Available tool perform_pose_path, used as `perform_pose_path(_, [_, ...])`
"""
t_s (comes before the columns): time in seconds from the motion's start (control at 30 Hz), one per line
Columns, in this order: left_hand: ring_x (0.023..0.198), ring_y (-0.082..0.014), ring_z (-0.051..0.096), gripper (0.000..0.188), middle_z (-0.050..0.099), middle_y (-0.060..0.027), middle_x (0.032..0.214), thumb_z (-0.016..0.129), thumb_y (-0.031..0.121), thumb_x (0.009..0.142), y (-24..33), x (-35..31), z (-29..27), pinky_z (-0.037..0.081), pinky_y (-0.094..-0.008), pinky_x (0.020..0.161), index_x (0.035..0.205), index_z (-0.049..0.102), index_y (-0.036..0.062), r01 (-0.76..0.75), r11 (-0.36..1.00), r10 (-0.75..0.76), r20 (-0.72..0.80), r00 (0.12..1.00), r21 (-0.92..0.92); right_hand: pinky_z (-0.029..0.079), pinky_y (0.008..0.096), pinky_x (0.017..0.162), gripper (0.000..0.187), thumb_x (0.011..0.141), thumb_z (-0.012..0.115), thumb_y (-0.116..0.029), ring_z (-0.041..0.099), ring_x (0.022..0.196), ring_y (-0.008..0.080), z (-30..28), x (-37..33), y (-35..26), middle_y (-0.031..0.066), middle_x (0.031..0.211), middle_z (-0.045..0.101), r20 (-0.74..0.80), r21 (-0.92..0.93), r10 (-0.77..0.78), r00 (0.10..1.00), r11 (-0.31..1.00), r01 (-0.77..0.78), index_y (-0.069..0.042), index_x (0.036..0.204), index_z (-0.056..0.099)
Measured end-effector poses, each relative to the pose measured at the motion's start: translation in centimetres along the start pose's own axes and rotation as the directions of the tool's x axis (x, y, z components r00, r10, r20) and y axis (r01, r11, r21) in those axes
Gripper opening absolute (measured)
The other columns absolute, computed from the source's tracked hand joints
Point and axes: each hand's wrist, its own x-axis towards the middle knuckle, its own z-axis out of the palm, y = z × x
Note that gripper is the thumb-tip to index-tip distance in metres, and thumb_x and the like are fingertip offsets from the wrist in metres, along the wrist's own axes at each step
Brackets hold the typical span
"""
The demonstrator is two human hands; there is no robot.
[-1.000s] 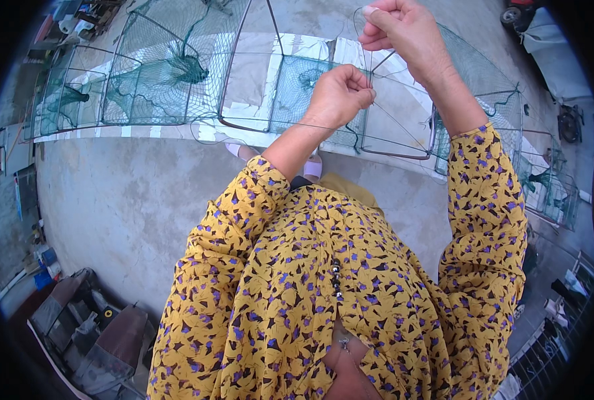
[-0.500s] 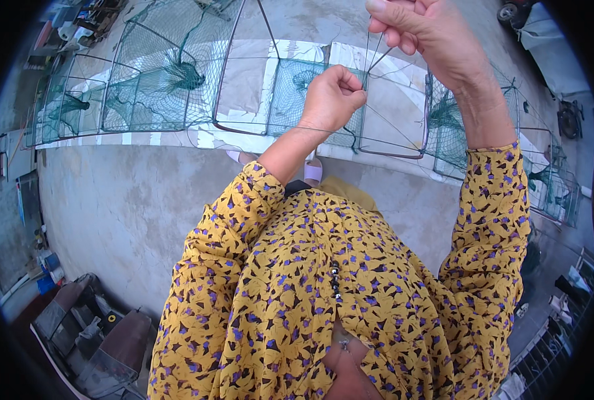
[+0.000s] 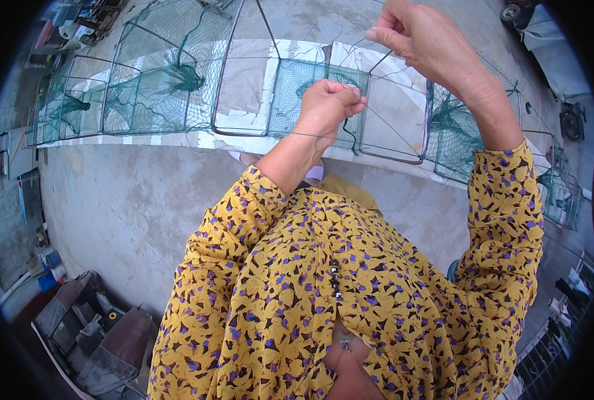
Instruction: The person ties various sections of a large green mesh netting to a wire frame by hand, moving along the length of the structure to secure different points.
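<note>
A long green net trap point(image 3: 151, 103) with dark rectangular frames stretches across in front of me. My left hand point(image 3: 329, 110) is closed in a pinch at the corner of a green netting panel point(image 3: 289, 110), beside a bare gap in the trap. Higher and to the right, my right hand point(image 3: 430, 43) has thumb and fingers pressed together on a thin thread, hard to see at the fingertips. Fine lines run between the hands and the dark frame point(image 3: 393, 159). What exactly lies between my left fingertips is mostly hidden.
Beneath the trap lies a long pale, white-striped surface point(image 3: 167, 140) on the concrete floor point(image 3: 127, 193). A dark seat-like object point(image 3: 103, 333) stands at lower left. At upper right are a covered vehicle point(image 3: 553, 53) and a wheel point(image 3: 510, 13). A rack point(image 3: 553, 347) stands at lower right.
My right hand has turned and shifted slightly right and down. My left hand has dropped a little, its fingers still pinched. The thread near the right hand now hangs in a looser curve.
</note>
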Motion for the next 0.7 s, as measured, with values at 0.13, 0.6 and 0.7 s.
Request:
perform_pose_path(0.13, [0.08, -0.023, 0.06, 0.007, 0.056, -0.0127, 0.088, 0.055, -0.003, 0.08, 0.1, 0.1, -0.1, 0.052, -0.0275, 0.068, 0.083, 0.049, -0.0042, 0.125, 0.98, -0.128, -0.007, 0.992, -0.157, 0.041, 0.0349, 0.051, 0.014, 0.068, 0.059, -0.011, 0.05, 0.052, 0.0204, 3.4, 0.5, 1.3, 0.0133, 0.063, 0.056, -0.01, 0.172, -0.068, 0.998, 0.983, 0.069, 0.0, 0.076, 0.056])
perform_pose_path(0.6, [0.075, -0.0181, 0.055, 0.019, 0.052, -0.0133, 0.095, 0.043, 0.001, 0.089, -1.4, 1.3, -0.9, 0.05, -0.0212, 0.062, 0.107, 0.044, -0.0032, 0.313, 0.884, -0.314, 0.057, 0.948, -0.348, 0.045, 0.035, 0.058, 0.009, 0.071, 0.061, -0.004, 0.058, 0.064, 0.0273, 7.4, 1.1, 3.6, 0.0137, 0.069, 0.06, 0.375, -0.031, -0.194, 0.907, 0.975, 0.222, 0.001, 0.079, 0.06])
perform_pose_path(0.7, [0.072, -0.0194, 0.056, 0.025, 0.054, -0.0125, 0.091, 0.048, -0.002, 0.085, -1.4, 1.0, -0.6, 0.046, -0.0231, 0.056, 0.11, 0.045, -0.0028, 0.297, 0.864, -0.297, 0.064, 0.953, -0.407, 0.046, 0.0344, 0.056, 0.01, 0.071, 0.059, -0.001, 0.06, 0.063, 0.0254, 7.3, 1.4, 3.2, 0.0149, 0.07, 0.062, 0.453, -0.035, -0.156, 0.878, 0.981, 0.192, 0.001, 0.081, 0.061])
